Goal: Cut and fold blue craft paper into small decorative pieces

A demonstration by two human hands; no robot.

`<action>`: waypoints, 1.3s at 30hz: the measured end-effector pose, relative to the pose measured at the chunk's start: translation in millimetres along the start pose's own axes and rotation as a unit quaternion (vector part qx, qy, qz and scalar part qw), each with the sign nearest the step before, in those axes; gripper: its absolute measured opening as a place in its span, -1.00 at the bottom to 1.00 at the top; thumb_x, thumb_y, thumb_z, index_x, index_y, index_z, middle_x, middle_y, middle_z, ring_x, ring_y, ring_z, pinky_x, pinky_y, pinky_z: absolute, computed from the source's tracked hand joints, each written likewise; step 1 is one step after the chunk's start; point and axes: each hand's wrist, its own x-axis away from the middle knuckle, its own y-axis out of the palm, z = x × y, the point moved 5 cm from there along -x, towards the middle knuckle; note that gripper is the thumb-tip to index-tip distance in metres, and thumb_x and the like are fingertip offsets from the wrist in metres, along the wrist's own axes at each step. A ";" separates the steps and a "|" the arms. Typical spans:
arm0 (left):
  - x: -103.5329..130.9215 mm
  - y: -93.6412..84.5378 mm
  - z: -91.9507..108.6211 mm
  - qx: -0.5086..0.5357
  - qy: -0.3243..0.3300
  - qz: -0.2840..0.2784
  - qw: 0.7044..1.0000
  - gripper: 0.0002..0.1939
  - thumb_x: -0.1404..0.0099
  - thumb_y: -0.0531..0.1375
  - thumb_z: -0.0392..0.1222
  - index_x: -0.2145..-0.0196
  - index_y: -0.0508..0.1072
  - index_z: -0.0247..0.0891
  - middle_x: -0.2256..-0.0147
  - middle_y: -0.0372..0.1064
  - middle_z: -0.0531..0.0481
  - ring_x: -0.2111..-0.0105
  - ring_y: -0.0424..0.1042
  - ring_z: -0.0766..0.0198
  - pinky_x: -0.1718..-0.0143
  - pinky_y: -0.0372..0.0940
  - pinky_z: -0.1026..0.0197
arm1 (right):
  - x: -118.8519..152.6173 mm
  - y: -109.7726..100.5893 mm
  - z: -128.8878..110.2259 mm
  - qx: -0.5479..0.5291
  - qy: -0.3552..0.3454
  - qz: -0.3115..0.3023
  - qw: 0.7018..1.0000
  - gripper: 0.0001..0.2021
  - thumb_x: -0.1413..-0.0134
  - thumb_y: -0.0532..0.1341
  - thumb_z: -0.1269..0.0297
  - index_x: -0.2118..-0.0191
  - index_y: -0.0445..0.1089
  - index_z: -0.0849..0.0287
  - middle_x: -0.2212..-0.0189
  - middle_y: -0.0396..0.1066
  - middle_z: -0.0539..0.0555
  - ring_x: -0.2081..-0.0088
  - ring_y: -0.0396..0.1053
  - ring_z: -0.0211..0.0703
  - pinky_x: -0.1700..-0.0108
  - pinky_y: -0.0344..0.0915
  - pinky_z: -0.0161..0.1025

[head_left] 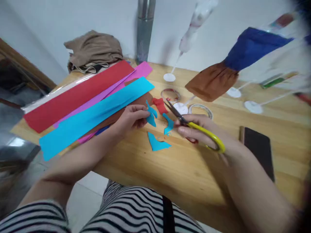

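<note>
My left hand pinches a small cut piece of blue paper over the middle of the table. To its right, my right hand grips yellow-handled scissors, whose dark blades point up and to the left, away from the held piece. Another blue scrap is just left of the right hand's fingers. A larger blue offcut lies on the wood below. A red scrap sits behind the held piece. On the left, a long blue strip lies over pink and brown strips, beside a red strip.
The wooden table holds a phone at right and a tape roll behind the scissors. Upright stands with white bases, a brown and blue paper form, a grey bottle and brown cloth stand toward the wall.
</note>
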 end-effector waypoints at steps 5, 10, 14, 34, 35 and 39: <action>15.0 4.7 16.7 -0.107 0.143 -0.028 0.984 -0.71 -0.20 0.31 -0.14 0.60 0.36 -0.20 0.64 0.23 0.12 0.63 0.17 0.41 0.56 0.04 0.27 | -0.5 24.4 -16.2 -0.128 0.020 0.056 0.990 -0.58 0.12 0.54 0.01 0.27 0.41 0.11 0.65 0.37 -0.12 0.69 0.23 -0.32 0.65 0.18 -0.35; 41.3 12.7 35.8 -0.385 0.542 0.037 0.746 -0.81 -0.42 0.25 -0.31 0.39 0.51 -0.20 0.48 0.40 0.07 0.49 0.32 0.34 0.43 0.20 0.24 | 0.4 38.9 -20.8 -0.213 0.012 0.060 0.975 -0.52 0.17 0.57 -0.02 0.25 0.43 0.12 0.59 0.47 -0.09 0.69 0.28 -0.32 0.63 0.19 -0.34; 59.7 22.8 28.1 -0.545 0.663 0.016 0.513 -0.87 -0.49 0.24 -0.32 0.09 0.58 -0.20 0.36 0.56 0.03 0.44 0.36 0.27 0.39 0.25 0.18 | 1.6 44.3 -17.7 -0.252 0.036 0.077 0.964 -0.46 0.15 0.57 -0.19 0.29 0.42 0.12 0.59 0.46 -0.07 0.65 0.29 -0.30 0.61 0.20 -0.32; 34.7 13.8 19.2 -0.434 0.424 0.092 0.789 -0.77 -0.44 0.22 -0.26 0.05 0.65 -0.20 0.34 0.58 -0.03 0.42 0.46 0.28 0.34 0.30 0.21 | 6.8 50.3 -19.9 -0.184 -0.052 0.189 0.963 -0.58 0.16 0.54 0.18 0.19 0.40 0.04 0.60 0.32 -0.20 0.61 0.29 -0.27 0.56 0.27 -0.27; 28.5 11.2 15.4 -0.382 0.337 0.081 0.857 -0.80 -0.38 0.25 -0.21 0.11 0.66 -0.22 0.36 0.56 -0.02 0.44 0.43 0.29 0.35 0.31 0.21 | 7.6 49.5 -19.7 -0.179 -0.066 0.204 0.960 -0.58 0.16 0.55 0.18 0.19 0.42 0.04 0.58 0.34 -0.19 0.60 0.30 -0.28 0.55 0.27 -0.28; 22.9 21.0 -10.7 -0.118 -0.035 -0.080 0.989 -0.73 -0.29 0.31 0.00 0.42 0.58 -0.26 0.43 0.51 -0.04 0.52 0.38 0.31 0.50 0.25 0.24 | 8.0 49.6 -18.2 -0.151 -0.118 0.216 0.957 -0.59 0.11 0.59 0.16 0.17 0.47 0.03 0.49 0.38 -0.14 0.54 0.31 -0.29 0.50 0.32 -0.26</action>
